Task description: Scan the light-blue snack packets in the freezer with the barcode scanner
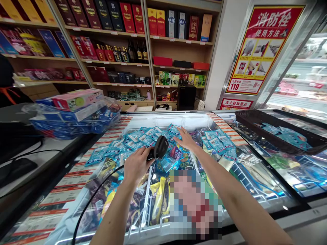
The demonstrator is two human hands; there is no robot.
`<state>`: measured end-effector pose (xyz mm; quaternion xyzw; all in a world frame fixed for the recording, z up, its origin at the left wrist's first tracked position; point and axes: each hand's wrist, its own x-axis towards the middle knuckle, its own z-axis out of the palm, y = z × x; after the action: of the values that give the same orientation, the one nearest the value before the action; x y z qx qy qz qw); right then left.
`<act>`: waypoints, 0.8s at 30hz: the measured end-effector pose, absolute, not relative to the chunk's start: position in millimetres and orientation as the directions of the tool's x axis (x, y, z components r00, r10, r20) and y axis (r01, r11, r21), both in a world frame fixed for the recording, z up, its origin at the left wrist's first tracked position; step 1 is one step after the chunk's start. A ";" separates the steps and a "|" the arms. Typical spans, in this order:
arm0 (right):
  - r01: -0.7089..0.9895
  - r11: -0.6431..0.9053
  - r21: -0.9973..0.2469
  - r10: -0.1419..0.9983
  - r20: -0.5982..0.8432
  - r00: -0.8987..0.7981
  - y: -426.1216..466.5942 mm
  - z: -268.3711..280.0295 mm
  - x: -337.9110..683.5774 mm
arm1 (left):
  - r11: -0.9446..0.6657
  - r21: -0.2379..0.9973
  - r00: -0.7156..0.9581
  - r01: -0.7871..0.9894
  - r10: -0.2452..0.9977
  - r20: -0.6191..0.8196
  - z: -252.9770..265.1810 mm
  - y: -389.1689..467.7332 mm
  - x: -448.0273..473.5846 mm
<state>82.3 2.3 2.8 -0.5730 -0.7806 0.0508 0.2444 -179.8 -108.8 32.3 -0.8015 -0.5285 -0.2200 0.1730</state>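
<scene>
My left hand (138, 164) is wrapped round the handle of a black barcode scanner (160, 147), its cable running down to the lower left. The scanner's head points towards many small blue packets (139, 137) spread over the top of a chest freezer. My right hand (186, 139) reaches forward with fingers apart, at the packets near the far middle; it seems to touch them without gripping one. More blue packets (220, 143) lie to the right of that hand. Below are colourful wrapped goods in white wire baskets (148, 197). A pixelated patch hides part of the freezer's near side.
At the right stands a dark brown basket (270, 136) with blue packets inside. Plastic-wrapped boxes (76, 115) are stacked on the left counter, by a black mouse (21, 169). Price labels (53, 207) line the freezer's left side. Shelves of boxes and bottles (114, 30) stand behind.
</scene>
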 end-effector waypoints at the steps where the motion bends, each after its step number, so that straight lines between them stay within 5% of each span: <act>1: 0.873 0.324 -0.365 0.926 0.312 -0.214 7.5 5.4 75.2 | -0.377 -0.042 0.339 0.925 0.774 0.534 32.9 -108.6 -180.9; 9: 0.909 0.248 -0.334 0.968 0.116 -0.221 37.2 14.6 43.3 | -0.395 -0.062 0.369 0.917 0.774 0.514 33.1 -108.8 -181.2; 24: 0.953 0.282 -0.110 0.917 0.324 -0.233 -55.2 8.0 61.5 | -0.442 -0.077 0.427 0.894 0.784 0.451 27.8 -110.7 -173.7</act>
<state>61.5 -55.2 8.0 -0.5968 -0.7834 -0.0552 0.1647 -173.7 -110.7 27.8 -0.8303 -0.5051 -0.1774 0.1546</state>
